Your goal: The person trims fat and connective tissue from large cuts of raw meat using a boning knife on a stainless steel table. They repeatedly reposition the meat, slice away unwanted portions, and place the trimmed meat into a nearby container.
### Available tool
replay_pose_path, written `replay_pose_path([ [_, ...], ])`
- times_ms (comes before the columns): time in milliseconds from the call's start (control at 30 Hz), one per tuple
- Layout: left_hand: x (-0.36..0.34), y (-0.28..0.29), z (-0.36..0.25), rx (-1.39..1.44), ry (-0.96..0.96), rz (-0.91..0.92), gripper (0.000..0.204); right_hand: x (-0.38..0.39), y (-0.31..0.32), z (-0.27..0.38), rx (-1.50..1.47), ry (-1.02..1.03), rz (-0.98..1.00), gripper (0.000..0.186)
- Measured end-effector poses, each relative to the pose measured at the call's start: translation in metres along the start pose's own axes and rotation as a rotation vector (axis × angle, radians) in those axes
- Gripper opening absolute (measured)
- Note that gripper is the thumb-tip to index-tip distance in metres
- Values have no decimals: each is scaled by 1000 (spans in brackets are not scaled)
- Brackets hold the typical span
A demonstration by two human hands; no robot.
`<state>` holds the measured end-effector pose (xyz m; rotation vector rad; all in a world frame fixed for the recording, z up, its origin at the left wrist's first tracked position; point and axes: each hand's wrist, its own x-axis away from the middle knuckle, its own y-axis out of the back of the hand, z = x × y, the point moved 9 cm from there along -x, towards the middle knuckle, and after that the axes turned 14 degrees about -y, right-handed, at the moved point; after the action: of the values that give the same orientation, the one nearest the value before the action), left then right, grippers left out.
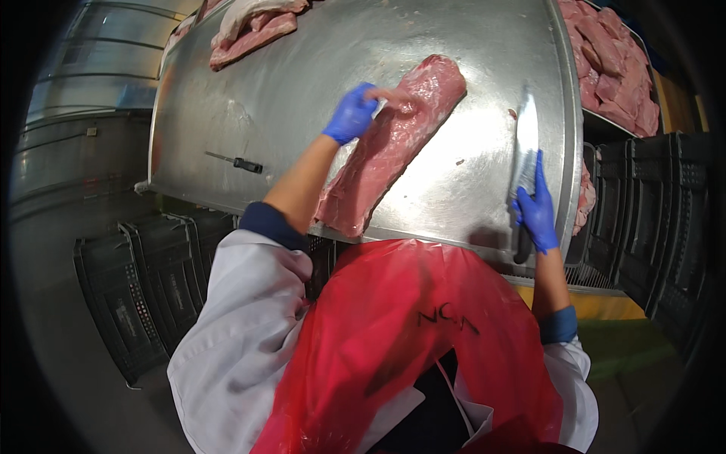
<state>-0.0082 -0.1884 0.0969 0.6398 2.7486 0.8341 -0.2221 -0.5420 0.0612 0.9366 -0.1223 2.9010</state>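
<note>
A: Where to find the long slab of meat (393, 147)?
B: Flat on the metal desk (280, 106), slanting away from the near edge, just beyond the red apron (423, 325).
A: And the hands?
B: Well apart. Left hand (350, 115) pinched on a thin strip of meat (392, 96) over the slab's far half. Right hand (537, 216) at the knife (526, 125), off to the right; impossible to tell whether gripping firmly or merely resting there.
A: How far along?
B: Partway through trimming, at a guess. Mostly pink on top, with whitish patches seemingly left to clean.
A: Beyond that one?
B: At the right, a heap of pink pieces (611, 72), probably done. At the far left, fat-covered cuts (255, 32), apparently still to do.
A: Anything unclear?
B: Strip blurred; loose or attached, hard to say. Slab's underside hidden. Knife partly covered by the glove. Heap and far cuts both cropped at the top. Black-handled tool (246, 164) on the left: too small to identify.
</note>
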Motion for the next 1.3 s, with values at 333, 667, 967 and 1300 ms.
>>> replay_pose_path([
  [333,51,136,-39,342,29,-394,23,-95,-318,24,447,-128,510,78],
  [667,207,107,55,-548,-7,193,91,-83,-299,6,618,64,214,81],
  [967,207,36,58,-311,-42,403,36,-66,-318,4,667,337,59,79],
  [1300,217,70,45,-196,-90,358,28,85,-344,-56,816,-378,607,75],
])
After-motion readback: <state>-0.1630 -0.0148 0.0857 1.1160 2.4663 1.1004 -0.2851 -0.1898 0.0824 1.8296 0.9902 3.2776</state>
